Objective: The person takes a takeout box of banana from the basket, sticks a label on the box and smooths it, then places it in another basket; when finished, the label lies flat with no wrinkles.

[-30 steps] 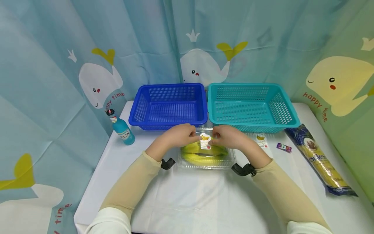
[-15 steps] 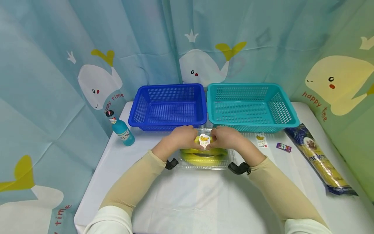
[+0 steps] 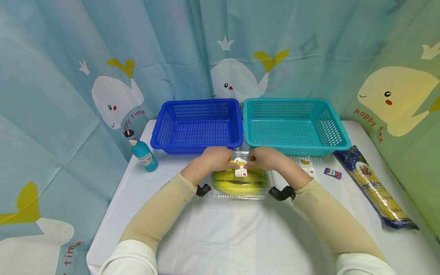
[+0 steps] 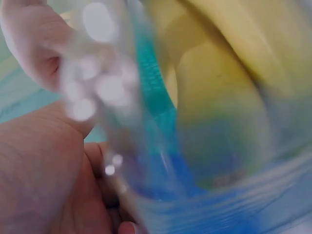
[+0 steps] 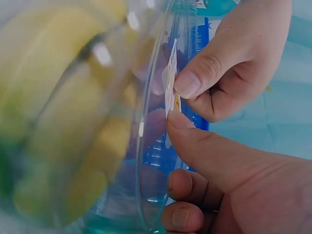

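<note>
A clear lidded plastic box [image 3: 240,197] holding bananas [image 3: 240,188] sits before the baskets. On its lid is a white label [image 3: 241,172] with a banana picture. My left hand [image 3: 217,159] and right hand [image 3: 266,158] meet over it from either side. In the right wrist view, both thumbs press the label [image 5: 170,87] against the lid; the right hand's [image 5: 248,185] other fingers are bent, apart from the label. The left hand's [image 5: 243,58] are folded under. In the left wrist view, glare and the blurred box cover the left hand's [image 4: 44,170] contact.
A blue basket [image 3: 197,146] and a teal basket [image 3: 297,146] stand behind the box. A blue bottle [image 3: 144,154] is at left. At right lie another banana label [image 3: 306,166], a small purple packet [image 3: 332,173] and a long yellow-and-blue packet [image 3: 376,187].
Both thumbs shifted down over the label, then back up, so its lower part shows again. The box and the label stay in place.
</note>
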The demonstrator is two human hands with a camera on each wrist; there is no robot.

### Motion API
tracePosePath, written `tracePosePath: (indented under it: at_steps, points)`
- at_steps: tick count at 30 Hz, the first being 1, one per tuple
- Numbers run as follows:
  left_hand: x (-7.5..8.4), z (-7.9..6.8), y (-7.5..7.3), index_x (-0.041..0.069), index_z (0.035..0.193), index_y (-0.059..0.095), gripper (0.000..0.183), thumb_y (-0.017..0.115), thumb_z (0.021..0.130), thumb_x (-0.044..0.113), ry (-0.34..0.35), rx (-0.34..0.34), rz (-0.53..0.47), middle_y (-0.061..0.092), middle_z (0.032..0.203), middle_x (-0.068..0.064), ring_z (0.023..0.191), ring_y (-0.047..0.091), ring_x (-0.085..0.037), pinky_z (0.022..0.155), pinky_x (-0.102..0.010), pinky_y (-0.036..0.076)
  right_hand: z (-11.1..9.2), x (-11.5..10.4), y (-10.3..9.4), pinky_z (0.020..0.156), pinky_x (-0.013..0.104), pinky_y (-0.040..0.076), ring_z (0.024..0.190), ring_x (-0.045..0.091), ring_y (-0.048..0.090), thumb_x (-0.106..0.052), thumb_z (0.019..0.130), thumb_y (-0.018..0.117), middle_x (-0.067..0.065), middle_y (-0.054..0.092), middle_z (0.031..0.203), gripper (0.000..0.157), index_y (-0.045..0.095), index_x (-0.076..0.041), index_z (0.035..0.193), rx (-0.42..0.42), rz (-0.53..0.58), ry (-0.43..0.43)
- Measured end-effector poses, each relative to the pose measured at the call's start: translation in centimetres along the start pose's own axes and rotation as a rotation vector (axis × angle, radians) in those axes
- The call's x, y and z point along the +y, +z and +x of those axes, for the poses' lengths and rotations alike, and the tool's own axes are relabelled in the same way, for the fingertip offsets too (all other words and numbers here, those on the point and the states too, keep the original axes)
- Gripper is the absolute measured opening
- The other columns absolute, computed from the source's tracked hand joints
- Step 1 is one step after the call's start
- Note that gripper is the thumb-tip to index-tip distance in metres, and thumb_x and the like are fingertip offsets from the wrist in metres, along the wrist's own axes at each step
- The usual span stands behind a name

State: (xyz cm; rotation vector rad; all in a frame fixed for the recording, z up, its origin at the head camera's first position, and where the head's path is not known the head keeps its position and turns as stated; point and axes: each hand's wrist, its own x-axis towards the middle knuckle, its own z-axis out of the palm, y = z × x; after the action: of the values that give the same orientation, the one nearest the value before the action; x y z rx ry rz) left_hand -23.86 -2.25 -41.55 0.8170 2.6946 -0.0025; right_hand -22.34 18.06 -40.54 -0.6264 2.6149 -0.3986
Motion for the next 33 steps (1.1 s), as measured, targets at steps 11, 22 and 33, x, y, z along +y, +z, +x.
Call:
tracePosePath:
  at_steps: [11,22,33]
  points:
    - [-0.4,0.3,-1.0,0.019,0.074,0.05,0.044,0.057,0.094,0.057,0.022,-0.092,-0.103,0.04,0.062,0.006,0.056,0.038,-0.01,0.052,-0.026,0.034,1.2,0.2,-0.7,0.054,0.026,0.03,0.056,0.01,0.033,-0.041,0.094,0.066,-0.006,0.036,0.06,0.037,0.052,-0.017,0.07,-0.101,-0.024,0.006]
    - [-0.5,1.0,-1.3,0.018,0.073,0.048,0.041,0.056,0.098,0.05,0.051,-0.123,-0.104,0.037,0.063,0.005,0.058,0.036,-0.01,0.055,-0.025,0.034,1.4,0.0,-1.0,0.052,0.025,0.031,0.053,0.01,0.036,-0.039,0.095,0.064,-0.004,0.04,0.059,0.037,0.054,-0.013,0.071,-0.087,0.017,0.069]
    - [-0.2,1.3,-1.9,0.02,0.072,0.052,0.04,0.053,0.1,0.048,0.024,-0.128,-0.09,0.038,0.062,0.006,0.057,0.037,-0.009,0.056,-0.025,0.037,1.5,0.3,-1.1,0.059,0.028,0.043,0.046,0.014,0.047,-0.038,0.097,0.063,-0.002,0.048,0.05,0.038,0.068,-0.004,0.082,-0.086,0.043,0.071]
